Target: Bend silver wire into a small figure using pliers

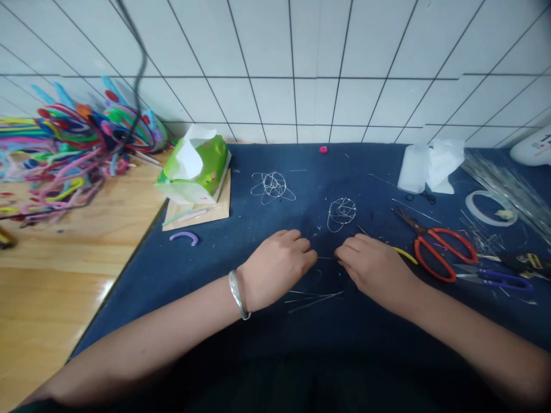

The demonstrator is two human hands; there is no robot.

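A thin piece of wire (326, 258) stretches across the gap between my two hands. My left hand (279, 265), with a silver bangle (236, 293) at the wrist, is closed with its fingertips on one end. At the other end, the fingers of my right hand (372, 271) pinch the wire. Just beyond them lie two tangled wire frames, one at left (274, 186) and one at right (342, 213). Several straight wires (314, 299) rest on the dark blue mat below. A tool with a yellow handle (405, 254) is partly hidden behind my right hand.
Red-handled scissors (434, 252), purple-handled scissors (495, 278), a roll of tape (491, 207) and a wire bundle (508, 189) lie at right. A green tissue pack (198, 166) stands at left, near colourful pipe cleaners (64, 172). The tiled wall (316, 97) bounds the back.
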